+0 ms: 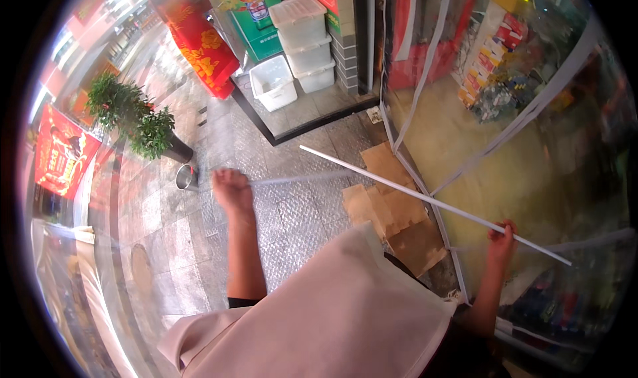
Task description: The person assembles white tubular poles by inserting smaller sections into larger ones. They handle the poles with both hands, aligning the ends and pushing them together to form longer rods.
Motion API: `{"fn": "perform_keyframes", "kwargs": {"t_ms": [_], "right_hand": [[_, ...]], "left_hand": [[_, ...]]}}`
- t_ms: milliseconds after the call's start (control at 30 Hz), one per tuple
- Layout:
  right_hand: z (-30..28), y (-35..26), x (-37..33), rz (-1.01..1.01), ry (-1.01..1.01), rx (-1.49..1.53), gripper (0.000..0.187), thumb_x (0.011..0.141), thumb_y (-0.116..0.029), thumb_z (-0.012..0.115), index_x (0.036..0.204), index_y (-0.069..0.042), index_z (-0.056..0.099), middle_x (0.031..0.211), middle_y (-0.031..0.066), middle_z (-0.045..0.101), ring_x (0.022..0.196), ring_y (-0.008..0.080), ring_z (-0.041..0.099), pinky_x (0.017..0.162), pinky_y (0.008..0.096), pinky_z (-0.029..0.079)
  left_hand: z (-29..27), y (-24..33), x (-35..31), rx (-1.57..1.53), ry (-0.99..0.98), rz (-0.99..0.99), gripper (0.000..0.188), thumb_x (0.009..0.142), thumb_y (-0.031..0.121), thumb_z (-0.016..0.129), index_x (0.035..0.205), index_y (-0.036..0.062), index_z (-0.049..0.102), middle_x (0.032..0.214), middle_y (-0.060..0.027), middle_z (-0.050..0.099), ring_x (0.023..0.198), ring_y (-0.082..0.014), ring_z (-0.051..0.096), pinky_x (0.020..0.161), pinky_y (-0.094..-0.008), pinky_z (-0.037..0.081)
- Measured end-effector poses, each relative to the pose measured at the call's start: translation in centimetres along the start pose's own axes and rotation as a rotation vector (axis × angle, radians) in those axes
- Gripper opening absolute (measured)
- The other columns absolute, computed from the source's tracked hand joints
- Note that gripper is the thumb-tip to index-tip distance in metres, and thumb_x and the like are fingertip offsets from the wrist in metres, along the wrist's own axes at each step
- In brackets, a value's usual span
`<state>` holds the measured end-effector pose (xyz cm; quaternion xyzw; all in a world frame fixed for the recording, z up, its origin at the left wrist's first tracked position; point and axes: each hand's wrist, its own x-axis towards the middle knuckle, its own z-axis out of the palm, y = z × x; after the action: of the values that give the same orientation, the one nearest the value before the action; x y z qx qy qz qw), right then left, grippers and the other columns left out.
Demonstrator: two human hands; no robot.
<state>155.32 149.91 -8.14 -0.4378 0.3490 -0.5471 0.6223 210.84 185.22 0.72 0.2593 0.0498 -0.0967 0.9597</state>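
My right hand (502, 237) is closed round a long thin white rod (399, 187). The rod slants from above the paving down past the clear plastic sheet (531, 178) at the right. My left hand (232, 189) is held out over the paving as a fist. From it a pale, thin strip (299, 178), smeared by motion, runs right and passes behind the rod. I cannot tell what the strip is made of. A pinkish-beige apron (325, 305) covers my front.
Flattened brown cardboard (392, 205) lies by the sheet's lower edge. Stacked translucent bins (302, 39) and an open white tub (272, 83) stand behind a dark-framed glass panel. Left are a potted plant (153, 132), a metal bucket (187, 176) and a red banner (66, 152).
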Motion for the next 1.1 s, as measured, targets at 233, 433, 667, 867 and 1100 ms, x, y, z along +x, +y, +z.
{"fn": "perform_keyframes", "kwargs": {"t_ms": [233,433,667,867,1100], "right_hand": [[-2.5,0.2,0.8,0.045,-0.065,0.031,0.022,0.098,-0.023,0.053,0.113,-0.008,0.057,0.088,0.01,0.069,0.067,0.0164,0.062,0.054,0.0269,0.047],[-2.0,-0.2,0.9,0.015,-0.081,-0.005,0.018,0.099,-0.02,0.051,0.111,-0.007,0.055,0.091,0.0132,0.07,0.067,0.0169,0.065,0.056,0.0285,0.052],[-1.0,0.1,0.6,0.029,-0.07,-0.045,0.017,0.098,-0.018,0.051,0.11,-0.006,0.055,0.09,0.0144,0.069,0.065,0.0185,0.066,0.056,0.0303,0.055],[2.7,0.0,0.4,-0.037,-0.164,-0.09,0.012,0.096,-0.015,0.055,0.1,-0.004,0.052,0.085,0.0148,0.068,0.067,0.0193,0.067,0.056,0.0308,0.056],[16.6,-3.6,2.3,0.109,-0.751,-0.382,0.013,0.097,-0.009,0.056,0.093,0.003,0.053,0.084,0.0149,0.068,0.07,0.0199,0.07,0.062,0.0306,0.059]], "left_hand": [[-7.4,11.9,9.2,-0.124,0.021,0.041,0.035,0.103,0.028,0.034,0.073,0.0108,0.041,0.058,0.0021,0.029,0.047,-0.0104,0.023,0.043,-0.0263,0.02],[-2.9,7.9,4.2,0.624,0.035,0.203,0.031,0.105,0.029,0.033,0.093,0.0066,0.051,0.061,0.0024,0.039,0.047,-0.008,0.031,0.041,-0.0243,0.023],[-5.8,5.3,-0.2,1.182,-0.226,0.078,0.028,0.103,0.028,0.042,0.099,0.0036,0.056,0.058,0.0023,0.043,0.048,-0.006,0.04,0.043,-0.0237,0.03],[-8.0,0.4,-1.6,1.392,-0.548,0.337,0.008,0.096,0.012,0.059,0.095,0.0034,0.058,0.057,0.0028,0.044,0.051,-0.0038,0.036,0.047,-0.0219,0.027],[1.4,-2.1,-8.5,1.603,-1.2,0.274,0.031,0.084,0.014,0.071,0.113,0.004,0.067,0.078,-0.0044,0.064,0.059,-0.0129,0.052,0.056,-0.026,0.042]]}}
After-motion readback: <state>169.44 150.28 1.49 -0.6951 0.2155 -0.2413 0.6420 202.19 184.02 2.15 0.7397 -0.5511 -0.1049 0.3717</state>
